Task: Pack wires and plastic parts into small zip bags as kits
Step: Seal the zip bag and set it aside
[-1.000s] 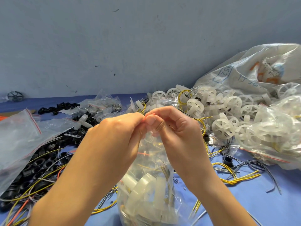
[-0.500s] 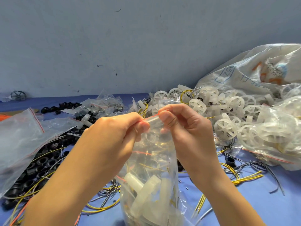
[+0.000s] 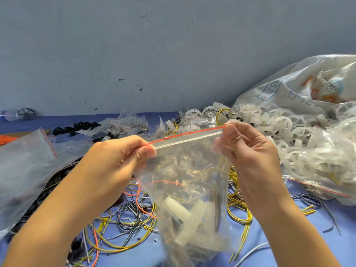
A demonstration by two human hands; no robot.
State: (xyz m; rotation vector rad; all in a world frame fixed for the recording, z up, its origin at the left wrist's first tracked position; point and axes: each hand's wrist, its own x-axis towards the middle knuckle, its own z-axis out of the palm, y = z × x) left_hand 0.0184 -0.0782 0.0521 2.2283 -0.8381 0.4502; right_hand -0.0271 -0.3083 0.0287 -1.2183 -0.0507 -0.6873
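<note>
Left hand point(image 3: 123, 160) and right hand point(image 3: 250, 160) each pinch the zip bag point(image 3: 192, 170) at one end of its red seal strip point(image 3: 185, 134), thumb against curled fingers. Bag hangs at centre, holding white plastic parts point(image 3: 189, 214) and wires point(image 3: 216, 207). Loose wires point(image 3: 133, 214) lie at 7 o'clock on the blue counter point(image 3: 308, 237); white wheels point(image 3: 283, 126) are piled at 2 o'clock.

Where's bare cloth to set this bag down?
Bare cloth near right, past the right forearm, below the black wires; also a far strip beside the black wheel. Crowded: wire tangle under the bag, white wheels right.
</note>
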